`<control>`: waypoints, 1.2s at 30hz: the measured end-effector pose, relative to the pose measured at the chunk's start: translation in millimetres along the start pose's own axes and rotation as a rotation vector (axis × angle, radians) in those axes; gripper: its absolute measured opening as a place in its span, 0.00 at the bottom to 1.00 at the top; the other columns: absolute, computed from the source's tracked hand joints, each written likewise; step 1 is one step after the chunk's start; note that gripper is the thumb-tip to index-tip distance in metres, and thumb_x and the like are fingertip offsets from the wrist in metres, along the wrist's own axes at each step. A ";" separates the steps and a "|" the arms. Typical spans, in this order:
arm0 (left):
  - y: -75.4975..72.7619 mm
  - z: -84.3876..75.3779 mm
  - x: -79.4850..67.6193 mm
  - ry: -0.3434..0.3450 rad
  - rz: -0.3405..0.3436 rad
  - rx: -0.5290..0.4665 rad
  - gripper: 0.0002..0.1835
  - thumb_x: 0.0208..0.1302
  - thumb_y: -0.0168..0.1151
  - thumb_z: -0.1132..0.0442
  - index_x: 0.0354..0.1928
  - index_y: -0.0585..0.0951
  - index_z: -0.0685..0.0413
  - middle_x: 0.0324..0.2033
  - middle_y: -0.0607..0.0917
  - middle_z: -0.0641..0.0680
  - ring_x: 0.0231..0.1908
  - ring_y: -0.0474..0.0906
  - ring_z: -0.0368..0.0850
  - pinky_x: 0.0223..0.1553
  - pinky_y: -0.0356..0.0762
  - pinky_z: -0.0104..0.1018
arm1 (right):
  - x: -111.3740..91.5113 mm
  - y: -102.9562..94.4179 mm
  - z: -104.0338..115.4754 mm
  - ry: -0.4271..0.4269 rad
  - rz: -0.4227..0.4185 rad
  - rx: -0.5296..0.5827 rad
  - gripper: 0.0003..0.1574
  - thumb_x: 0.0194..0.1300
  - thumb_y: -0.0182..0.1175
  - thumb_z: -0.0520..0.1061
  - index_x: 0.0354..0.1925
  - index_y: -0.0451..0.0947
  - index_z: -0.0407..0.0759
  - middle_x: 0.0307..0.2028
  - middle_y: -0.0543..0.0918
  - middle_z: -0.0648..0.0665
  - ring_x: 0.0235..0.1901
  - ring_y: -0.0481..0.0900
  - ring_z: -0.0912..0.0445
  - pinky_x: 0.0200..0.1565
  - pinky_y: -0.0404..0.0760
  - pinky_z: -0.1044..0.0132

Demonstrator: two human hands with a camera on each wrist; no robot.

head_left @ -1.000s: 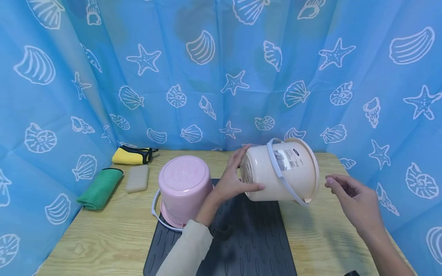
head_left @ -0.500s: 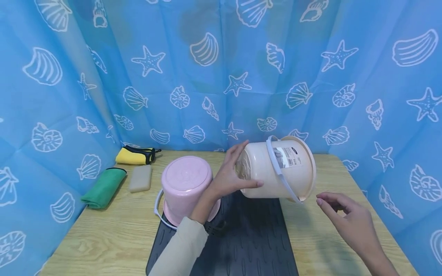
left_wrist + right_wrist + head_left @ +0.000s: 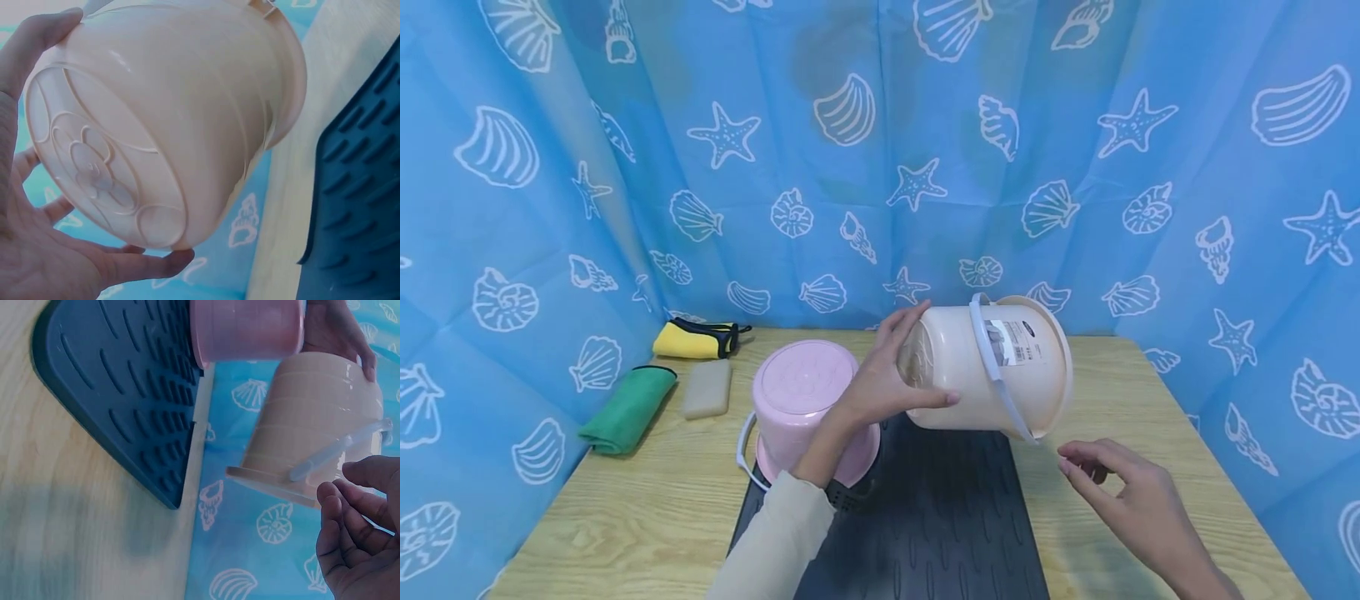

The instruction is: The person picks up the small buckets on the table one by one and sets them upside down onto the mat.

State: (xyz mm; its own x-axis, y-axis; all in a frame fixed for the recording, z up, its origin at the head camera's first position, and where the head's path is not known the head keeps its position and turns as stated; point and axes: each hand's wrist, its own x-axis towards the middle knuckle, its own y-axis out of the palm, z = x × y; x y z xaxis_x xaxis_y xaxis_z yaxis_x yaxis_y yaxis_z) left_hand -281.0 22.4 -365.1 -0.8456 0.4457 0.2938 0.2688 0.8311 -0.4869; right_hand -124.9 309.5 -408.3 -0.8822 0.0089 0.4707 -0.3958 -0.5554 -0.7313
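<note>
My left hand (image 3: 880, 383) grips a cream bucket (image 3: 951, 358) round its base, thumb on the near side and fingers behind. The bucket is held in the air on its side, mouth to the right. A pale handle (image 3: 989, 354) lies across its wall, beside a printed label (image 3: 1013, 342). Raised circles mark the bucket base (image 3: 106, 162) in the left wrist view. Below the bucket's rim, my right hand (image 3: 1138, 500) hovers with loosely curled fingers and nothing in them. A pink bucket (image 3: 805, 379) stands upside down behind my left forearm.
A black ridged mat (image 3: 940, 508) lies on the wooden table (image 3: 610, 525) under both buckets. At the left sit a green cloth (image 3: 628, 408), a beige block (image 3: 707, 389) and a yellow cloth item with black trim (image 3: 696, 339). A blue curtain (image 3: 850, 192) surrounds the table.
My left hand has carried the cream bucket a little to the left. The right hand has moved left and down, staying apart from the rim. The head view has shifted slightly.
</note>
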 end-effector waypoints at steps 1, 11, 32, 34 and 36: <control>-1.4 -0.4 -0.5 0.002 -0.004 0.003 0.59 0.40 0.80 0.43 0.72 0.53 0.07 0.74 0.51 0.41 0.71 0.54 0.54 0.61 0.65 0.67 | -0.9 2.1 0.7 -0.010 0.004 0.002 0.09 0.63 0.71 0.45 0.41 0.85 0.58 0.30 0.79 0.64 0.29 0.74 0.66 0.29 0.75 0.72; -12.7 -4.7 -5.2 0.014 0.005 0.048 0.60 0.38 0.80 0.39 0.73 0.52 0.09 0.74 0.51 0.40 0.71 0.54 0.53 0.61 0.63 0.67 | -7.6 23.9 8.7 -0.070 0.083 0.042 0.13 0.61 0.71 0.40 0.40 0.85 0.57 0.32 0.78 0.67 0.31 0.74 0.68 0.28 0.75 0.69; -30.5 -16.4 -8.7 0.054 0.054 0.138 0.60 0.38 0.79 0.38 0.74 0.52 0.10 0.74 0.51 0.42 0.69 0.58 0.53 0.60 0.67 0.62 | -11.3 49.2 17.6 -0.023 0.320 0.096 0.07 0.64 0.68 0.41 0.41 0.85 0.51 0.34 0.79 0.64 0.31 0.74 0.70 0.34 0.80 0.67; -31.6 -16.5 -8.9 0.060 0.058 0.140 0.60 0.38 0.79 0.37 0.74 0.52 0.10 0.74 0.51 0.42 0.69 0.58 0.53 0.60 0.68 0.61 | -12.7 52.3 16.4 -0.046 0.320 0.104 0.07 0.64 0.68 0.41 0.41 0.85 0.50 0.34 0.79 0.63 0.31 0.74 0.70 0.33 0.80 0.67; -32.8 -17.1 -9.3 0.066 0.064 0.140 0.60 0.39 0.79 0.37 0.74 0.52 0.10 0.74 0.51 0.43 0.69 0.58 0.52 0.60 0.68 0.61 | -13.9 55.1 15.3 -0.072 0.319 0.113 0.06 0.64 0.69 0.41 0.41 0.85 0.48 0.34 0.80 0.63 0.30 0.74 0.70 0.32 0.80 0.66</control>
State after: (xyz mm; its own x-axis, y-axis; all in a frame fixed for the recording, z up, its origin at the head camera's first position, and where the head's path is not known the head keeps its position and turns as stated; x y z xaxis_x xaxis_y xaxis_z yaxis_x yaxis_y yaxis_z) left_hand -274.1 -3.3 -337.8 -0.7952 0.5212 0.3100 0.2506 0.7479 -0.6147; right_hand -130.5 266.0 -447.6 -0.9351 -0.2365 0.2638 -0.0686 -0.6095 -0.7898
